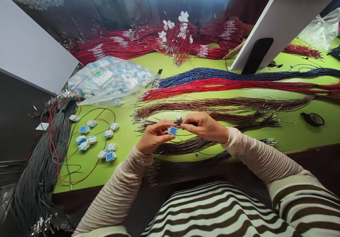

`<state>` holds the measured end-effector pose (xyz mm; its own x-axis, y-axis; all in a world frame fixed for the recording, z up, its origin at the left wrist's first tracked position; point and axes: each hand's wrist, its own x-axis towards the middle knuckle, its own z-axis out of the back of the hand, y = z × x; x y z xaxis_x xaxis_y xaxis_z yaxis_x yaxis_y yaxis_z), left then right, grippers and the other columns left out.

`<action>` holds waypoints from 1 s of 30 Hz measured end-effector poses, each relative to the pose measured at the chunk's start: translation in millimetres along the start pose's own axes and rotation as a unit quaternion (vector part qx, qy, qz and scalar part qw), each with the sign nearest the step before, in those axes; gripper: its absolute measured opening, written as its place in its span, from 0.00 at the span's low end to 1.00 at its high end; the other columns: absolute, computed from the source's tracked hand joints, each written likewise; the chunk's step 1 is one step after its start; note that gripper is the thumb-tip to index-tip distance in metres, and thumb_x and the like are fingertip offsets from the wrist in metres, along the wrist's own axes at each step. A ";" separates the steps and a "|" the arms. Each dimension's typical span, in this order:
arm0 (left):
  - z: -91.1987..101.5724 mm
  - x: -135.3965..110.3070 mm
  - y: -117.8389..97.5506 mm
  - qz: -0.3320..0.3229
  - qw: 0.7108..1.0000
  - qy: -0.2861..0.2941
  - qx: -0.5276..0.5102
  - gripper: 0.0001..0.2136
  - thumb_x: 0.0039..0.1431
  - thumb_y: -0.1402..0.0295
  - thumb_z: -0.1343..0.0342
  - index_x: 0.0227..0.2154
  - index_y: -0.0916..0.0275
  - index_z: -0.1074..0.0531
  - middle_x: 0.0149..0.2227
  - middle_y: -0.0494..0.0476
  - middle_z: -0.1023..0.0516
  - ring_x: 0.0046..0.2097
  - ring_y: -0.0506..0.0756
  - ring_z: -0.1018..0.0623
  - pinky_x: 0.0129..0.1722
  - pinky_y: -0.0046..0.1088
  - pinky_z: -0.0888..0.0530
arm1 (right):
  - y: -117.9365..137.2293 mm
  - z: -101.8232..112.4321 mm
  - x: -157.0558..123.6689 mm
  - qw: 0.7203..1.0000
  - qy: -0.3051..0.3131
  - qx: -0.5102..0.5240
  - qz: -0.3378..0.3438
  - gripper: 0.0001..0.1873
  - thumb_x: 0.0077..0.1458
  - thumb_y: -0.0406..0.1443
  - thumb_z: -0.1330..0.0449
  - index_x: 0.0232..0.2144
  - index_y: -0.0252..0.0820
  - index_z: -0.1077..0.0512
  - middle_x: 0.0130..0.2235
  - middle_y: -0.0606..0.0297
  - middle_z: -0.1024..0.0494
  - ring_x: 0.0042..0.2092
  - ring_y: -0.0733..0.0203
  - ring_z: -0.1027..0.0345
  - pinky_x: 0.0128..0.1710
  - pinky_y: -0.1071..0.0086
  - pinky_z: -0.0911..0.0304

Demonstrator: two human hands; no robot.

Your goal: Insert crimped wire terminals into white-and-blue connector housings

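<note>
My left hand (153, 136) is closed on a small white connector with a blue grid face (172, 130), held above the green table (297, 134). My right hand (203, 126) is pinched just to its right, fingertips close to the connector, apparently holding a thin wire that is too fine to see clearly. Under both hands lie bundles of dark brown wires (212, 106) with metal terminals. A loose white connector (179, 117) rests on the table just behind my hands.
Several wired blue-and-white connectors (92, 141) lie at the left. A plastic bag of connectors (111, 79) sits behind them. Blue (239, 74), red (239, 84) and black (47, 159) wire bundles cross the table. A tape roll (313, 119) is right; a white panel (281, 24) leans at back.
</note>
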<state>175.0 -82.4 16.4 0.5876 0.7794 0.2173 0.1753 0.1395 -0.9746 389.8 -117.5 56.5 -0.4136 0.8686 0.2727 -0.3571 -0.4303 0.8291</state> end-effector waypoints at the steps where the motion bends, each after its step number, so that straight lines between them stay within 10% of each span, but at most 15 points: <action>1: -0.6 -0.4 -0.6 -0.002 1.000 0.000 0.004 0.14 0.44 0.73 0.32 0.37 0.59 0.21 0.36 0.57 0.25 0.37 0.51 0.26 0.32 0.23 0.26 | -0.8 -1.7 -0.2 1.000 0.004 0.002 -0.002 0.12 0.57 0.36 0.44 0.24 0.35 0.31 0.22 0.69 0.36 0.26 0.71 0.46 0.26 0.75 0.48; 30: 2.4 -4.5 -2.4 -0.186 0.940 -0.033 0.284 0.14 0.51 0.70 0.36 0.43 0.58 0.23 0.37 0.58 0.27 0.37 0.51 0.25 0.32 0.24 0.26 | -0.7 -25.1 3.1 0.998 0.001 -0.009 -0.062 0.11 0.54 0.33 0.46 0.21 0.35 0.31 0.19 0.72 0.38 0.23 0.73 0.50 0.25 0.75 0.54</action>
<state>170.0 -84.7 17.7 0.5161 0.6452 0.5633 -0.1022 0.6994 -0.7074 367.8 -120.7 44.5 -0.3673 0.9148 0.1684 -0.4203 -0.3247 0.8473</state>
